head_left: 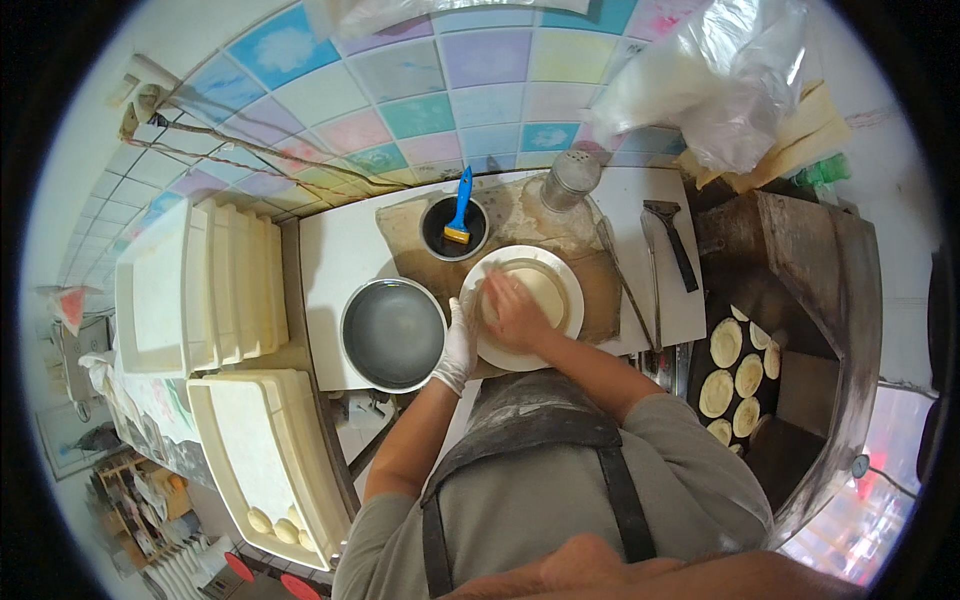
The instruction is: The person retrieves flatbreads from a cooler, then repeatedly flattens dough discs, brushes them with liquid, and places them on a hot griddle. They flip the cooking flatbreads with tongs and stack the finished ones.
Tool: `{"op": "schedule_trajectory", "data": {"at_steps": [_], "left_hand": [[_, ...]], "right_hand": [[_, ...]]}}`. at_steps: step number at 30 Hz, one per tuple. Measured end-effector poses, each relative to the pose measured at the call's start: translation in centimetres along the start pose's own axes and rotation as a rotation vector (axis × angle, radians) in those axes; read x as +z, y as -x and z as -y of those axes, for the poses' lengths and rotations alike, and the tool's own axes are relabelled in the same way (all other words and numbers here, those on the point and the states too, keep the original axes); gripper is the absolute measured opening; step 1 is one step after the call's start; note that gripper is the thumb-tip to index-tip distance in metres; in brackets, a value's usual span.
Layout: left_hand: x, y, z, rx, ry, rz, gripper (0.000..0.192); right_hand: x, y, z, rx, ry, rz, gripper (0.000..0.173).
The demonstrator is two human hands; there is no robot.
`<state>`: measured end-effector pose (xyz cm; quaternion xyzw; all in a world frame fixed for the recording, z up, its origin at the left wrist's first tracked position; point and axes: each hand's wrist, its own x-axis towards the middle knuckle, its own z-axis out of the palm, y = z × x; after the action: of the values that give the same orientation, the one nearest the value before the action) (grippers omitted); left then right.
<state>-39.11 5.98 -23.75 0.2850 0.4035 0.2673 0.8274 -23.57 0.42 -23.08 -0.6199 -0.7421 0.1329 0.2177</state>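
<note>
A round flat sheet of pale dough (546, 294) lies in a white plate (576, 304) at the middle of the worktop. My bare right hand (512, 309) is over the dough's left part, its fingers blurred by motion. On the plate's left side is my left hand (458, 351) in a white glove, seen edge-on between the plate and a metal pot (391, 334). Whether the gloved fingers grip the plate's rim cannot be made out. The pot appears to hold a greyish liquid. Behind the plate, a blue-handled brush (461, 202) stands in a small dark bowl (431, 232).
A metal shaker (571, 180) stands at the back, with a black-handled scraper (675, 244) and a thin metal rod (657, 300) farther right. Several flatbreads (718, 393) lie inside the oven (855, 315). On the left, stacked plastic trays (161, 315) adjoin another tray (217, 450) holding several dough balls (286, 530).
</note>
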Motion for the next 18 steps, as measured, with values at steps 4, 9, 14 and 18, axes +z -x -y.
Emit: {"op": "schedule_trajectory", "data": {"at_steps": [4,9,14,18], "left_hand": [[1.0,-1.2,-0.1,0.326,-1.094,-0.338,0.053],[1.8,-4.0,-1.2,0.141,-1.293,-0.321,0.038],[4.6,-0.8,-0.5,0.485,-1.644,0.166,0.024],[7.5,6.3,-0.3,0.565,-1.524,0.459,0.031]], "right_hand": [[-0.2,3.3,0.8,0.056,0.047,0.464,0.067],[-0.2,6.6,-4.4,0.371,0.02,-0.075,0.049],[3.2,4.1,-2.0,1.05,-1.104,-0.078,0.03],[-0.5,6.0,1.4,0.891,-0.798,-0.283,0.039]]}}
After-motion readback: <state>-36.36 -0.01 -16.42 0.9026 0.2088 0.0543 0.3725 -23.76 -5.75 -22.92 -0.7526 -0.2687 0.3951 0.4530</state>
